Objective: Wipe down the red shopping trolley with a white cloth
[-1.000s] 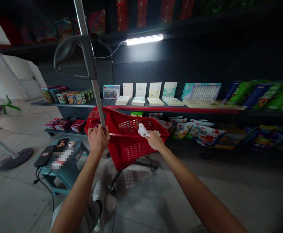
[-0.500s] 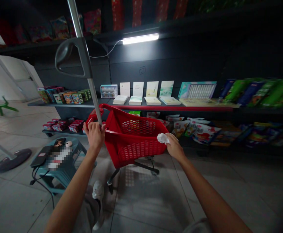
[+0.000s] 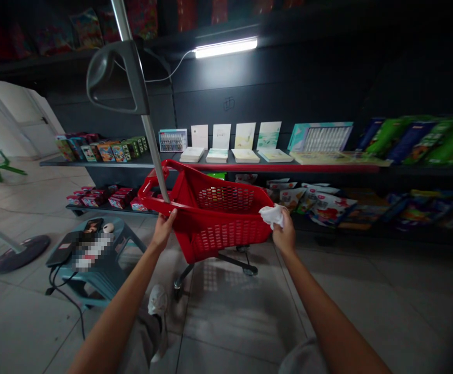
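A: Where's the red cart (image 3: 222, 219)?
B: We have it upright on the tiled floor, between our two hands.
A: Left hand?
B: Our left hand (image 3: 163, 231) grips the cart's near rim at the handle end. Thumb on top, fingers curled under, partly hidden.
A: Right hand?
B: Our right hand (image 3: 284, 234) is closed on a crumpled white cloth (image 3: 272, 214) at the cart's opposite end. Cloth overlaps the rim from where we look; can't confirm contact.
A: Pole?
B: We see a metal pole (image 3: 153, 150), tilted, rising from the cart's handle end, grey loop handle (image 3: 137, 78) on it. Can't tell how its foot is fixed.
A: Surroundings?
B: Left of the cart: blue-grey stool (image 3: 111, 257), small items on top. Behind the cart: red-edged shelf (image 3: 280, 168) with a row of booklets (image 3: 216, 155), some flat, some standing. Beyond the cart's right end, lower down: snack bags (image 3: 333, 209). High above the cart: lit tube light (image 3: 226, 48).
A: Feet?
B: One white shoe (image 3: 158, 300), just beside a cart caster (image 3: 177, 289).
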`<state>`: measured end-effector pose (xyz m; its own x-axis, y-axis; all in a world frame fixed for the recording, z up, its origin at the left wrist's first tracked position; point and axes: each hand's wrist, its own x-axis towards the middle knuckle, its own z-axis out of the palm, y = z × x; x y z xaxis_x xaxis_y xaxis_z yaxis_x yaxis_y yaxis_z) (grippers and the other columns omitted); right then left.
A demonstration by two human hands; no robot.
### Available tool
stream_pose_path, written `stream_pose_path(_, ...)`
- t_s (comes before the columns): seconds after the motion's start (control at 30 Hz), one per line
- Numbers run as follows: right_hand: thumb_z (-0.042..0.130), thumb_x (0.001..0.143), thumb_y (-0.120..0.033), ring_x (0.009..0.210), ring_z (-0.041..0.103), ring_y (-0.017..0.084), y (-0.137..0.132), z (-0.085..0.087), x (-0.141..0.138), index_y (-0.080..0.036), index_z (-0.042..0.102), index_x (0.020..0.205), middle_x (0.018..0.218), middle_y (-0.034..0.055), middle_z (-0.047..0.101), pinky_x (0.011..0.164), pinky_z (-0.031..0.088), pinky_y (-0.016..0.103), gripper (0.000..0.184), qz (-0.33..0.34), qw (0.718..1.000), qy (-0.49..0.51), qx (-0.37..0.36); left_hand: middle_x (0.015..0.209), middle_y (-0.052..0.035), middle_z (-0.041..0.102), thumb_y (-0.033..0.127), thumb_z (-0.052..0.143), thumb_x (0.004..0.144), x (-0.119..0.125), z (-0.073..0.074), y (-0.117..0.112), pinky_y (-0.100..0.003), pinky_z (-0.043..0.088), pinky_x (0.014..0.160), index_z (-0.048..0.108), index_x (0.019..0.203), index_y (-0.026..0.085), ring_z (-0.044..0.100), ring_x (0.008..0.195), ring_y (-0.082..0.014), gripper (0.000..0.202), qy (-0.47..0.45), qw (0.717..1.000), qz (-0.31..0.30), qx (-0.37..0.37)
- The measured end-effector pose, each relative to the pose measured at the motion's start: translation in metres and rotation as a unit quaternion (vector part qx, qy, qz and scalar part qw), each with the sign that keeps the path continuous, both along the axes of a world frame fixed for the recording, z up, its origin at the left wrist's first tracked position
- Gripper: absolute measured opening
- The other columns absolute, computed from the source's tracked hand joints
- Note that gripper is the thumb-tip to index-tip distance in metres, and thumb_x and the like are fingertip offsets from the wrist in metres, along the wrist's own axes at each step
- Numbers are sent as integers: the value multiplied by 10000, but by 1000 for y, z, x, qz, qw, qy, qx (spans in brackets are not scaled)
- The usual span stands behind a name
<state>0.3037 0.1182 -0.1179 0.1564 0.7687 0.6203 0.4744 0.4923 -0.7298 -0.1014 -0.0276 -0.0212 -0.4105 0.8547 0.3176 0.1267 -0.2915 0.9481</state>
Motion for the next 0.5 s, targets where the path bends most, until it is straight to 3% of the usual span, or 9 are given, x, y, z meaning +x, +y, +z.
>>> stream_pose_path(0.07,480,817,-237,1382,518,281,0,-7,-7,-171,459,1497,1494,163,539,1175,386,474,684,-43,994,96,-39,1183,-124,722,651,694,823,4,-6,3,-389,529,1005,611,1283,144,663,1135,-258,689,-66,997,-35,-8)
stream_pose_path(0.23,526,746,-285,1223,627,238,0,-18,-33,-217,509,1455,1363,81,641,1102,456,444,712,-141,946,274,-103,1100,-87,730,636,786,737,6,-13,7,-347,504,983,675,1116,138,656,1042,-229,635,-118,993,-29,4)
stream_pose_path(0.43,454,786,-290,1175,651,238,-18,-22,-80,-182,520,1431,1300,97,662,1069,490,388,657,-182,935,288,-97,1063,-78,730,637,782,738,10,-15,12,-339,493,960,679,1066,140,646,1012,-224,604,-113,993,-15,14)
stream_pose_path(0.5,429,811,-306,1246,614,254,-29,-26,-101,-158,482,1464,1342,127,637,1086,477,390,671,-157,947,257,-114,1053,-83,734,648,774,737,12,-16,14,-346,496,952,684,1053,136,646,1013,-234,608,-107,994,-14,9)
